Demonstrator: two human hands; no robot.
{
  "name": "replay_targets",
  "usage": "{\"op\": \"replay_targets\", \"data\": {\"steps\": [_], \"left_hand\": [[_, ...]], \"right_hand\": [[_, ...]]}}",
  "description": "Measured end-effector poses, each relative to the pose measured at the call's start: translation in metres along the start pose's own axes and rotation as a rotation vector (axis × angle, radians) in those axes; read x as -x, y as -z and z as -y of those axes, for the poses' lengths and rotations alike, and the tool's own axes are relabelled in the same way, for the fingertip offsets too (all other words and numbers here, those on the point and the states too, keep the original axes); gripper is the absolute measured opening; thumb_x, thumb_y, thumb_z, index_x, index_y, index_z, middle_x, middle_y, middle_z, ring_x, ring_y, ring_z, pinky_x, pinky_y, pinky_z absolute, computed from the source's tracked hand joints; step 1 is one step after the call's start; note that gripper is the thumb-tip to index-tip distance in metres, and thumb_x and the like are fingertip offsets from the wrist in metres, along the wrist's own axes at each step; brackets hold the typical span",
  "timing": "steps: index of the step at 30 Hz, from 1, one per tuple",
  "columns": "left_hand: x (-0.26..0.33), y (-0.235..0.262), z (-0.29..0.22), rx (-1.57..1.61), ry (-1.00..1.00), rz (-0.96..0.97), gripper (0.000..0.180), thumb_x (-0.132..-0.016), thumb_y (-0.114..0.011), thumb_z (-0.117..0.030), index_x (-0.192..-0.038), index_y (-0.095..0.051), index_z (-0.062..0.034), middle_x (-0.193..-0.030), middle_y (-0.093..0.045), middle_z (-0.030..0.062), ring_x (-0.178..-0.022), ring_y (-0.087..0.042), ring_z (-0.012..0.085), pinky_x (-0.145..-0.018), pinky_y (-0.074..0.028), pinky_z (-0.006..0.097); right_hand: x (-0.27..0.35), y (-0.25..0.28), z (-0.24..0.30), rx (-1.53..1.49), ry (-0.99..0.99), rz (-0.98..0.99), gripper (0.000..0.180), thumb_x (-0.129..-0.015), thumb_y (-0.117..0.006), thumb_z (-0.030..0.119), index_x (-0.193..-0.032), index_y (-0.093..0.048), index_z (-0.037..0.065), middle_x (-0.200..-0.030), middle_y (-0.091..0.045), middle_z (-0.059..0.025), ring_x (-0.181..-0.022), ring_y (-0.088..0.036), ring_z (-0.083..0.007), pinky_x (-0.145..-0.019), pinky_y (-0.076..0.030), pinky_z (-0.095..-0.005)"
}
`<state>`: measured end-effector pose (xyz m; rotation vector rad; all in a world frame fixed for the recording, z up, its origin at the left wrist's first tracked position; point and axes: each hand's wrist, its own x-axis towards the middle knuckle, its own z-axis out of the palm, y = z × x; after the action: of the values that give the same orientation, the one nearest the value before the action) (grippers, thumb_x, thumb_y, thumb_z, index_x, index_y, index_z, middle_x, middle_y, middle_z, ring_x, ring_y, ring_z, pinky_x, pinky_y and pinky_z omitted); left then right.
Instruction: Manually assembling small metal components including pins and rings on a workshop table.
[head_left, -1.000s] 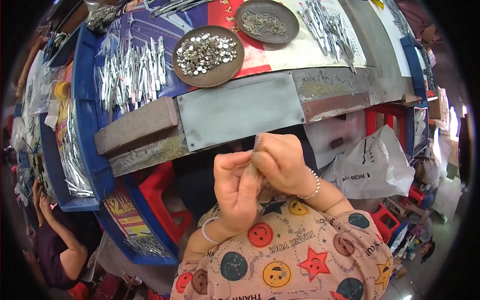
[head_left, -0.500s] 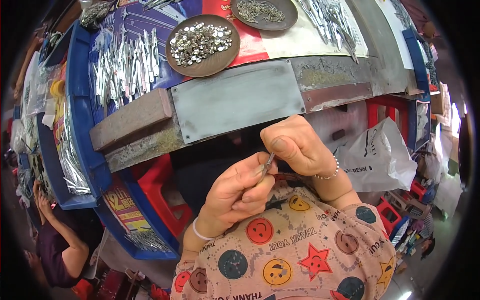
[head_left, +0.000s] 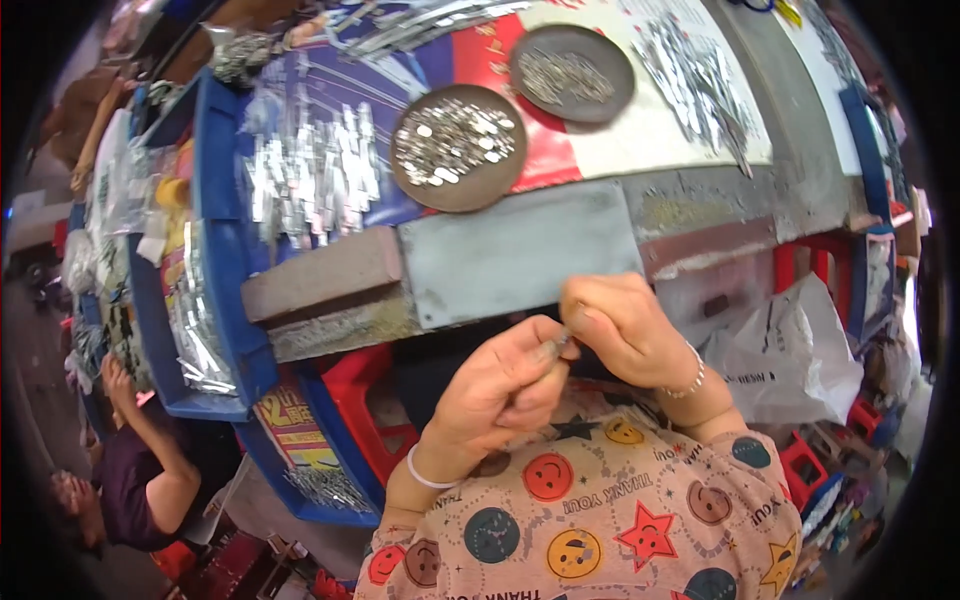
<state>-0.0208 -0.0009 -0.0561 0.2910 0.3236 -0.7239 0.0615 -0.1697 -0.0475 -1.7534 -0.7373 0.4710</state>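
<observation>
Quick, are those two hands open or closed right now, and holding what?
Left hand: closed, pinching a small metal piece.
Right hand: closed; whether it grips anything cannot be told.

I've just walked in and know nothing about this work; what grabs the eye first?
Probably the nearer brown dish, full of shiny small pieces, just beyond the grey plate. Left of the dish gleams a heap of silvery strips. Nearest you, the left hand pinches a small, mostly hidden thing close to the curled right hand.
</observation>
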Motion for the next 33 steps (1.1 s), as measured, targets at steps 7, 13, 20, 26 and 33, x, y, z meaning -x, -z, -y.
{"op": "replay_targets", "data": {"steps": [7, 13, 20, 26, 33], "left_hand": [[0.021, -0.006, -0.042, -0.654, -0.619, -0.311, 0.016, -0.094, -0.048, -0.01, -0.106, -0.05, 0.0004, -0.081, -0.054, 0.0034, -0.064, -0.049, 0.007, -0.057, -0.039, 0.02], [0.025, -0.002, -0.119, -1.497, -1.02, -0.879, 0.009, -0.088, -0.055, -0.004, -0.093, -0.057, 0.0038, -0.081, -0.054, 0.0021, -0.069, -0.048, 0.0059, -0.061, -0.04, 0.02], [-0.006, 0.016, -0.175, -2.075, -0.967, -1.222, 0.019, -0.08, -0.06, -0.01, -0.095, -0.062, 0.0015, -0.062, -0.056, 0.0089, -0.053, -0.053, 0.0175, -0.054, -0.043, 0.03], [-0.017, 0.006, -0.17, -2.215, -0.881, -1.265, 0.022, -0.079, -0.059, -0.008, -0.1, -0.058, -0.0014, -0.081, -0.059, 0.0125, -0.07, -0.059, 0.0287, -0.062, -0.046, 0.038], [-0.059, -0.044, -0.195, -2.157, -0.969, -0.838, 0.014, -0.079, -0.059, -0.003, -0.092, -0.06, 0.0018, -0.08, -0.058, 0.0142, -0.07, -0.06, 0.0234, -0.064, -0.047, 0.032]], "right_hand": [[0.008, 0.011, -0.008, -0.008, 0.038, -0.278, 0.038, -0.093, -0.048, 0.034, -0.079, -0.053, 0.0, -0.068, -0.049, -0.0111, -0.056, -0.05, -0.0253, -0.052, -0.04, -0.0305], [0.0, 0.008, -0.033, 0.185, 0.222, -0.39, 0.034, -0.092, -0.05, 0.03, -0.077, -0.053, 0.0, -0.068, -0.052, -0.0117, -0.056, -0.051, -0.026, -0.05, -0.04, -0.0316], [-0.004, 0.007, -0.04, 0.22, 0.333, -0.428, 0.031, -0.091, -0.052, 0.028, -0.074, -0.054, 0.002, -0.064, -0.052, -0.01, -0.053, -0.052, -0.027, -0.047, -0.04, -0.0336], [-0.002, 0.011, -0.046, 0.21, 0.403, -0.398, 0.028, -0.087, -0.056, 0.027, -0.071, -0.053, 0.004, -0.064, -0.052, -0.0078, -0.054, -0.053, -0.0253, -0.046, -0.041, -0.0336], [0.003, 0.017, -0.051, 0.253, 0.416, -0.367, 0.024, -0.083, -0.061, 0.025, -0.072, -0.054, 0.005, -0.065, -0.053, -0.0065, -0.053, -0.054, -0.0239, -0.046, -0.042, -0.0333]]}}
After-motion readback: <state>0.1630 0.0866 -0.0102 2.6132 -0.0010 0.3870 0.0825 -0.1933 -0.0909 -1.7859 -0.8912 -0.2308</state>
